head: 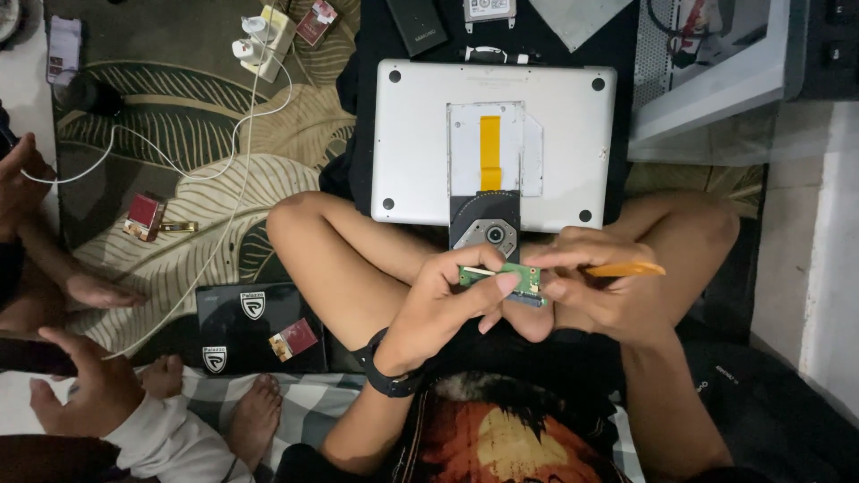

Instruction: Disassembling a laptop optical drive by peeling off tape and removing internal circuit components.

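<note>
At the centre of the frame the left hand (447,300) pinches a small green circuit board (503,277) between thumb and forefinger, holding it level and close to the body, apparently so its edge faces the other hand. The right hand (586,291) is curled, its fingertips closed on a slim orange pry tool (626,268) that points toward the right of the frame, with its thumb resting against the board's right end as if to steady it. Both hands float above the person's crossed legs rather than resting on anything. Just above them a silver laptop (492,143) lies upside down on a black cloth, and on its base sits a flat metal optical drive (488,179) with an orange ribbon strip (490,152), its dark round end nearest the hands, within easy reach. At the left of the frame, on the leaf-patterned carpet (179,107), trail white charger cables (224,170) and a small red box (143,216); another person's hands (85,291) rest there.
</note>
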